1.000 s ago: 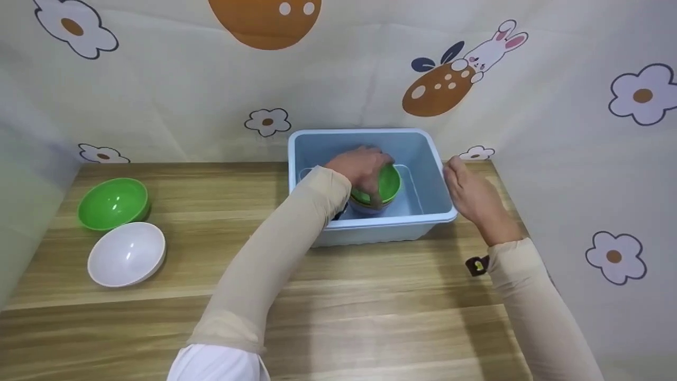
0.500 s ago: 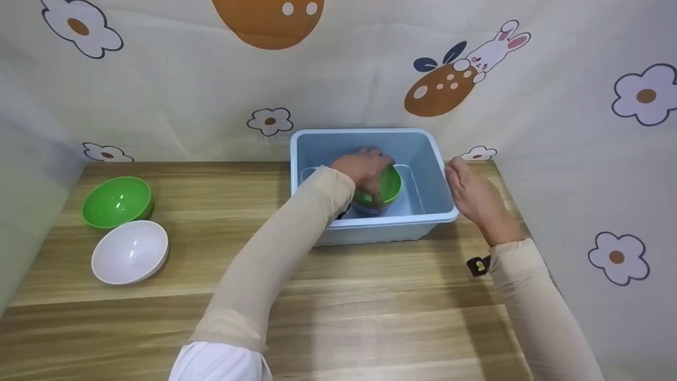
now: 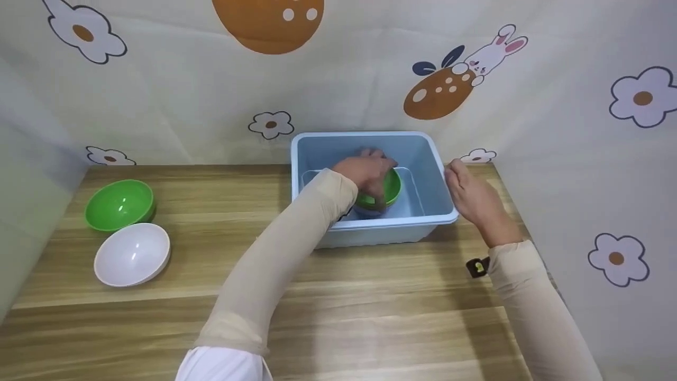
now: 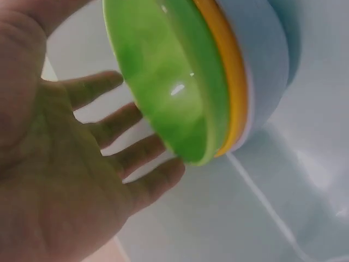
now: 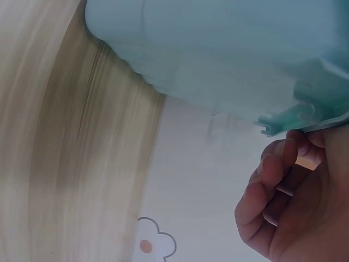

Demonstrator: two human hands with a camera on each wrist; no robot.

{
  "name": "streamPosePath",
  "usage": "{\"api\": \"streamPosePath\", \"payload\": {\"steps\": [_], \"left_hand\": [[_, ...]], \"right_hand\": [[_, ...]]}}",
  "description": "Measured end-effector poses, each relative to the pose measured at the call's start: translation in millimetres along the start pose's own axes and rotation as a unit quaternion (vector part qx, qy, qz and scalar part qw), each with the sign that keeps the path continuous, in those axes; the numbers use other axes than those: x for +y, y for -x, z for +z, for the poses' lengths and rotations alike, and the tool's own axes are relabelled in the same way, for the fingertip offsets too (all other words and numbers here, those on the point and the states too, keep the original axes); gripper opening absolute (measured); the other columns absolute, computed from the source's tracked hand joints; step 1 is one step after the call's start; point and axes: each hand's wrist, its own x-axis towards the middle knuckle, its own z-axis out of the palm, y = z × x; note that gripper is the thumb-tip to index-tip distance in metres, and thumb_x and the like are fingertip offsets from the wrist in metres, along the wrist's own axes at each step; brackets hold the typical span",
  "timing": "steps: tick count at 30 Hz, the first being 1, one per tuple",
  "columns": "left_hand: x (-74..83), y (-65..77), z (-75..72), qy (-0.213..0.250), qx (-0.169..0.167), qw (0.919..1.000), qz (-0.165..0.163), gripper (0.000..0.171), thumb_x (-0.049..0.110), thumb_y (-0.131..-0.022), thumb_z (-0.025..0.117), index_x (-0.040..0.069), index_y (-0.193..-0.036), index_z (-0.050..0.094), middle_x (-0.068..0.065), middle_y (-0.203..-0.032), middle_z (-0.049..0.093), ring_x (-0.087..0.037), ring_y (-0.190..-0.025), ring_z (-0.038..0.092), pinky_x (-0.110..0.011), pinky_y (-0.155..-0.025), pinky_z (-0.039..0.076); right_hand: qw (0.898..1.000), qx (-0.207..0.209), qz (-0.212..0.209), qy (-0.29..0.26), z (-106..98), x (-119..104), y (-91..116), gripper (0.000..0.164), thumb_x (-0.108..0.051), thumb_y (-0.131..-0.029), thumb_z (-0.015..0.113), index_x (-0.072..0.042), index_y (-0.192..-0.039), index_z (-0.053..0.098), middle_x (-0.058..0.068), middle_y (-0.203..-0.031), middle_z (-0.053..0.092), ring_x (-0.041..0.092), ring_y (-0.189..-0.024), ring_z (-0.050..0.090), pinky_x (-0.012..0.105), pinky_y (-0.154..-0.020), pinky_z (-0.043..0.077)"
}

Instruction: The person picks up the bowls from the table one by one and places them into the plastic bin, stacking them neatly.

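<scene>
Inside the light blue plastic bin (image 3: pixel 370 219), my left hand (image 3: pixel 366 172) spans the top green bowl (image 3: pixel 392 188) of a nested stack. Its thumb is on the near side and its fingers on the far side. The left wrist view shows the spread fingertips of my left hand (image 4: pixel 109 147) right at the green rim. Below that bowl come an orange bowl (image 4: pixel 232 71), a thin pale rim and a grey-blue bowl (image 4: pixel 262 60). My right hand (image 3: pixel 472 196), fingers curled, grips the bin's right rim; the right wrist view shows it from below.
At the left of the wooden table (image 3: pixel 391 307) lie a second green bowl (image 3: pixel 120 205) and a white bowl (image 3: pixel 132 255), close together. A patterned cloth wall (image 3: pixel 338 79) rises behind the bin, and another stands along the right side.
The left hand has shifted very slightly with the top green bowl, which now sits a little lower on the stack. The right hand stays at the bin's rim. The camera view shifts slightly.
</scene>
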Motion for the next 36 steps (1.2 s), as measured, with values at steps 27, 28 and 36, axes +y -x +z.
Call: {"api": "streamPosePath", "payload": {"steps": [27, 28, 36], "left_hand": [[20.3, 32.0, -47.4, 0.024, 0.139, 0.99, 0.006, 0.054, 0.028, -0.089, 0.055, 0.019, -0.141, 0.045, 0.002, -0.134, 0.056, -0.015, -0.12, 0.052, -0.031, -0.102, 0.046], [20.5, 35.1, -50.1, 0.022, 0.142, 0.9896, 0.005, 0.054, 0.027, -0.088, 0.054, 0.018, -0.141, 0.045, 0.002, -0.132, 0.057, -0.015, -0.119, 0.053, -0.031, -0.101, 0.047], [23.4, 60.3, -63.6, -0.02, 0.178, 0.9837, -0.018, 0.055, 0.034, -0.089, 0.054, 0.018, -0.141, 0.044, -0.001, -0.134, 0.055, -0.02, -0.118, 0.052, -0.037, -0.102, 0.046]], "right_hand": [[1.0, 0.003, -0.01, -0.018, 6, 0, -1, 0.045, -0.045, -0.103, 0.017, -0.013, -0.116, 0.046, 0.016, -0.1, 0.06, 0.034, -0.087, 0.056, 0.047, -0.07, 0.044], [1.0, 0.004, -0.01, -0.018, 6, 0, -1, 0.045, -0.045, -0.103, 0.017, -0.013, -0.115, 0.046, 0.016, -0.1, 0.06, 0.034, -0.087, 0.056, 0.047, -0.07, 0.044], [1.0, -0.005, 0.005, -0.022, 2, 2, 0, 0.048, -0.047, -0.102, 0.015, -0.013, -0.119, 0.045, 0.015, -0.104, 0.058, 0.032, -0.09, 0.055, 0.04, -0.068, 0.042]]}}
